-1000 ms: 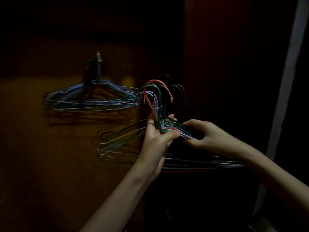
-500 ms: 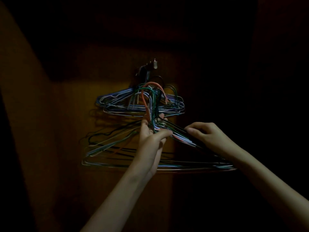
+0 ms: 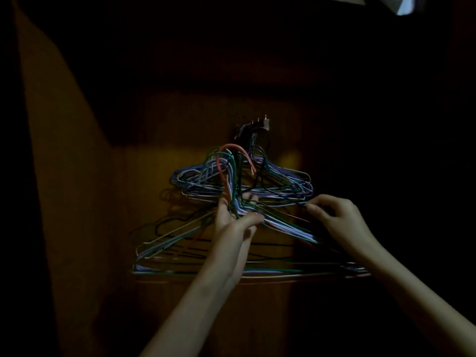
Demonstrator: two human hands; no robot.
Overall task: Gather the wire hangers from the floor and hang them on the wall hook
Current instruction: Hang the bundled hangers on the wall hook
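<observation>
My left hand (image 3: 235, 220) grips a bundle of wire hangers (image 3: 180, 243) by their necks, just under the curved tops; an orange hook (image 3: 233, 148) and a green one stick up above my fingers. My right hand (image 3: 337, 217) pinches thin wires on the bundle's right shoulder. Behind the bundle, a set of bluish hangers (image 3: 291, 182) hangs from the small wall hook (image 3: 265, 122) on the dim wooden wall. The held tops sit just below and left of that hook.
The room is very dark. A brown wooden wall panel (image 3: 90, 202) fills the view, with deep shadow on both sides. A pale object (image 3: 404, 3) shows at the top right corner.
The bundle in my hands has come in front of the hanging set, right under the wall hook. My right hand has shifted along the right shoulder to thinner wires.
</observation>
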